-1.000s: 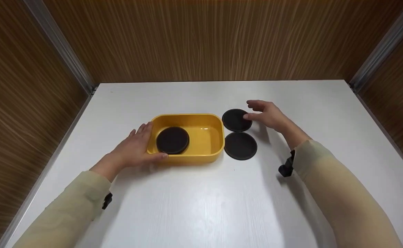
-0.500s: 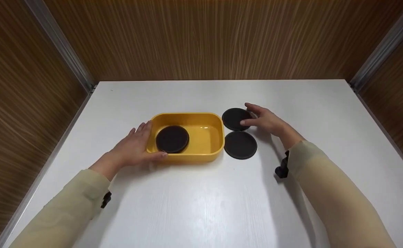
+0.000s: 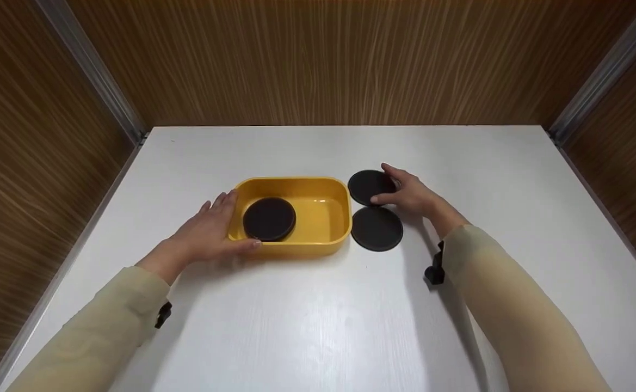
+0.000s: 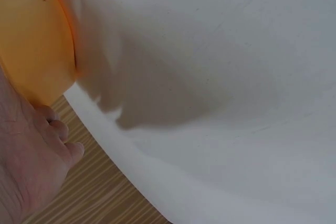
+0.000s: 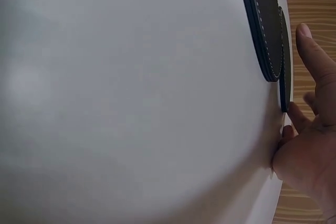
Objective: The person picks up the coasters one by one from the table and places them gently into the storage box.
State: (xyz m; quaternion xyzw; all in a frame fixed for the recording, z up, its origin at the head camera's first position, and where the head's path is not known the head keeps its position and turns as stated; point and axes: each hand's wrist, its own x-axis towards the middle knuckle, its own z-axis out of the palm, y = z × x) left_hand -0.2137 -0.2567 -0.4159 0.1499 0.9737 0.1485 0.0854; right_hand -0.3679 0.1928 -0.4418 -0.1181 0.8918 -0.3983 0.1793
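Observation:
A yellow rectangular box (image 3: 323, 218) with rounded corners sits on the white table. Inside it, at the left, lies a dark round coaster (image 3: 269, 219). My left hand (image 3: 203, 228) rests against the box's left end, fingers straight along the side wall and thumb at the front rim. Right of the box are two more dark coasters, a far coaster (image 3: 366, 187) and a near coaster (image 3: 377, 228); light stitching shows along the edge of the near coaster (image 5: 266, 24) in the right wrist view. My right hand (image 3: 413, 193) spreads thumb and forefinger at the far coaster's right edge, overlapping it in the head view.
Wood-patterned panels, a back panel (image 3: 318, 65) and a left panel (image 3: 40, 136) among them, enclose the white table (image 3: 296, 326) at the back and both sides. A small black device (image 3: 434, 269) hangs at the right sleeve's cuff.
My right hand has moved left and slightly down toward the far coaster, its thumb now at the coaster's front right edge. My left hand stays at the box.

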